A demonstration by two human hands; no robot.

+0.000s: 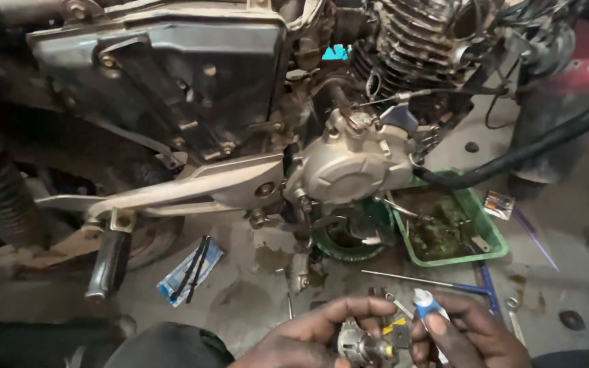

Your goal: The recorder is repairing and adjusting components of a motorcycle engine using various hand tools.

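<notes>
My left hand [311, 337] grips a small grey metal engine part [361, 344] at the bottom middle of the head view. My right hand [472, 334] holds a small blue and white tube [429, 305], its tip pointing toward the metal part. Both hands meet low over the stained concrete floor, just below the motorcycle engine. The silver round engine cover [354, 167] is straight above them. The lower part of both hands is cut off by the frame's bottom edge.
A green tray [491, 228] of oily parts and a round green pan [327, 242] sit under the engine. A long rod [417, 281], a spanner [512, 315], a blue packet [189, 272] and a footpeg [109, 262] lie around. A black hose [547, 140] curves at right.
</notes>
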